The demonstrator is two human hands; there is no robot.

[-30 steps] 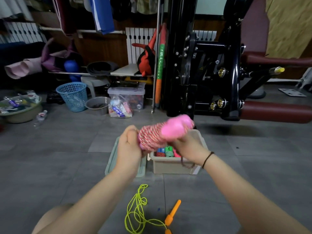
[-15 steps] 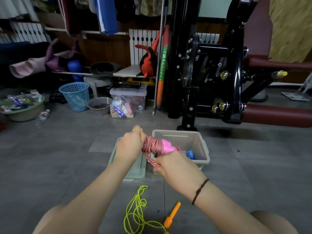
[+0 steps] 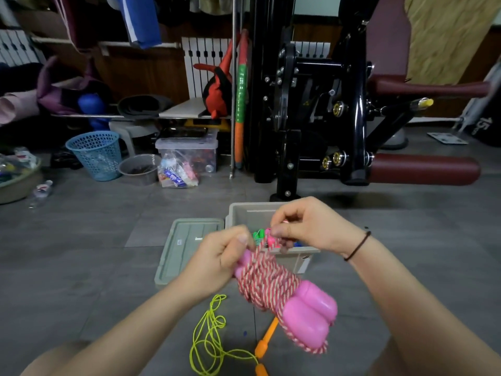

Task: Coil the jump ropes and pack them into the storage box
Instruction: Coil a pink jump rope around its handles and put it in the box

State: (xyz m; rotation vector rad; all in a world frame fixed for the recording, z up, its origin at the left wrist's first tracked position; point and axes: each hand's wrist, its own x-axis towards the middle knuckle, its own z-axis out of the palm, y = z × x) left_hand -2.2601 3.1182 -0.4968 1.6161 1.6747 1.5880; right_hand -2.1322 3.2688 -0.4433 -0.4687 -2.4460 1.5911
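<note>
Right now our left hand grips the upper end of the pink-handled jump rope, while our right hand pinches its loose cord end, both held just in front of the storage box. Its red-and-white cord looks nearly wound, so tucking seems the last step. Coloured handles already lie inside the box. Nearer us than the box, the yellow rope with orange handles sprawls uncoiled. Left of the box rests its lid.
</note>
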